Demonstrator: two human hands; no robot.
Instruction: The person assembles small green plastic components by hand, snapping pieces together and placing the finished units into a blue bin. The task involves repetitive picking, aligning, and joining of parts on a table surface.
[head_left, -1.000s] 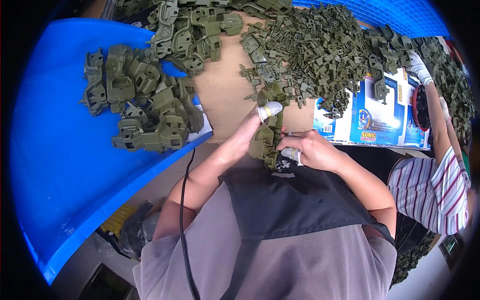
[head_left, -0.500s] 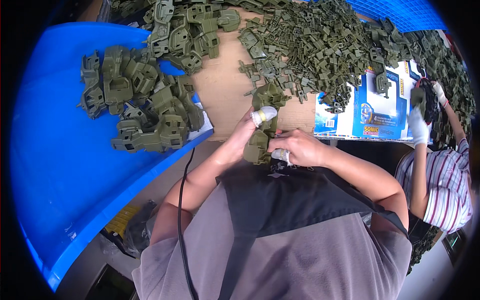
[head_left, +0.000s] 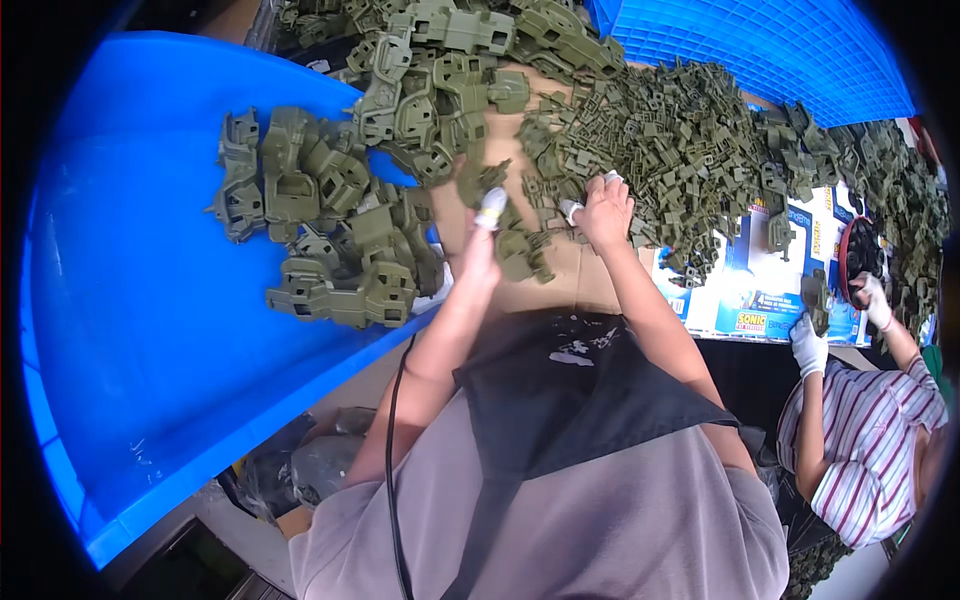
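My left hand (head_left: 482, 255), with a white finger cover taped in yellow on the thumb, is closed on an olive-green plastic vehicle body part (head_left: 516, 254). It holds the part upright over the cardboard-covered table. The gripping fingers are mostly behind the part. My right hand (head_left: 606, 215) reaches onto the near edge of a heap of small green plastic parts (head_left: 670, 140). Its thumb and fingers are spread apart, with white covers on some tips, and no piece shows between them.
A blue tray (head_left: 150, 280) at left carries several large green body parts (head_left: 345, 285). More large parts (head_left: 440, 90) lie at the back. A blue crate (head_left: 760, 50) stands far right. Right, a co-worker's gloved hand (head_left: 810, 345) holds a green part over a printed carton (head_left: 775, 290).
My right hand has left the held part and moved forward to the small-parts heap. My left hand has carried the part slightly away from my body. The view has shifted.
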